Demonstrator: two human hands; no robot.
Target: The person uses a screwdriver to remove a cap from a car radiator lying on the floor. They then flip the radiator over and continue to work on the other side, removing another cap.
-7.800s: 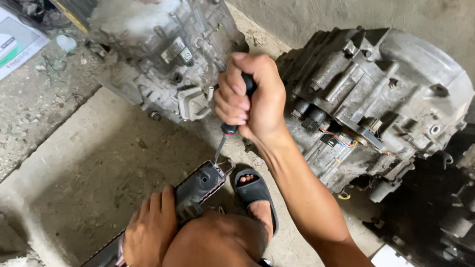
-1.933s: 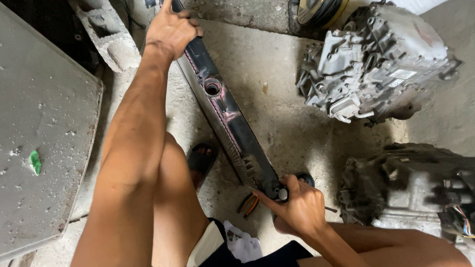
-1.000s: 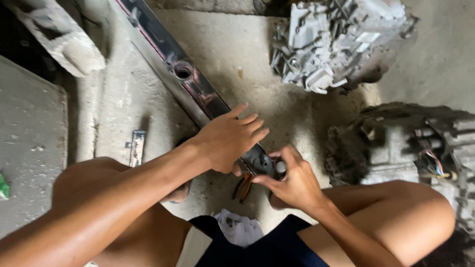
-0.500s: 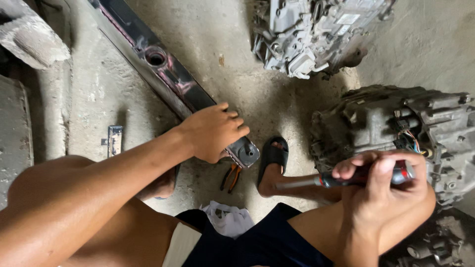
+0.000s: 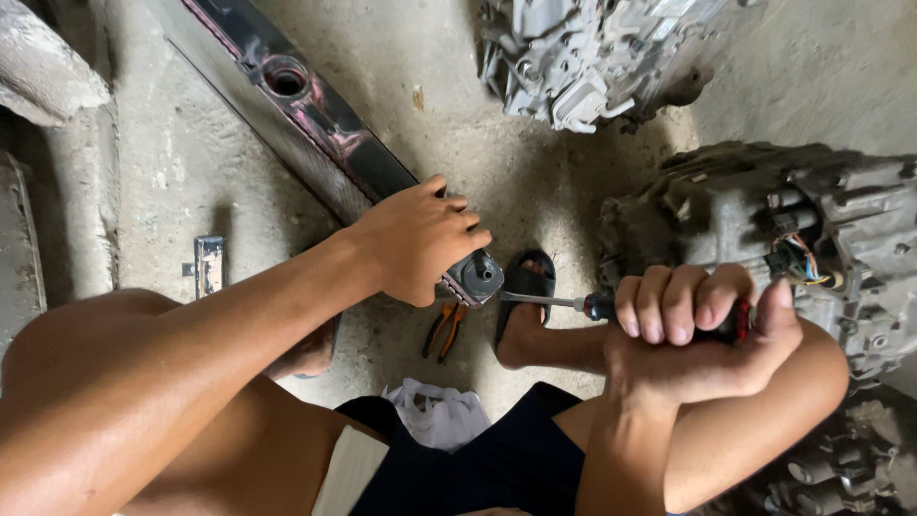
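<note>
The fingers of the right hand (image 5: 693, 334) are curled tight around the dark handle of a screwdriver (image 5: 611, 307), with the thumb pressed over its right end. The metal shaft is pointed left, level with the floor, and its tip lies just beside the near end of a long dark bar (image 5: 330, 134); whether tip and bar touch cannot be told. The fingers of the left hand (image 5: 415, 239) are bent down over that same near end of the bar, gripping it from above, with a round black fitting (image 5: 480, 272) showing just right of the fingertips.

The bar is laid on the concrete floor (image 5: 458, 172) and runs from the left hand away to the far left, with a round hole seen in its far part. Just under the near end, a pair of pliers (image 5: 444, 328) with orange handles is lying on the floor. To their right, a foot in a black sandal (image 5: 530, 287) is set beneath the screwdriver shaft. A white cloth (image 5: 439, 416) is lying nearer, between the knees. A small flat metal piece (image 5: 208, 265) lies to the left. A grey gearbox (image 5: 802, 220) with loose wires stands at the right, behind the right hand, and a second grey casing (image 5: 592, 57) sits farther off.
</note>
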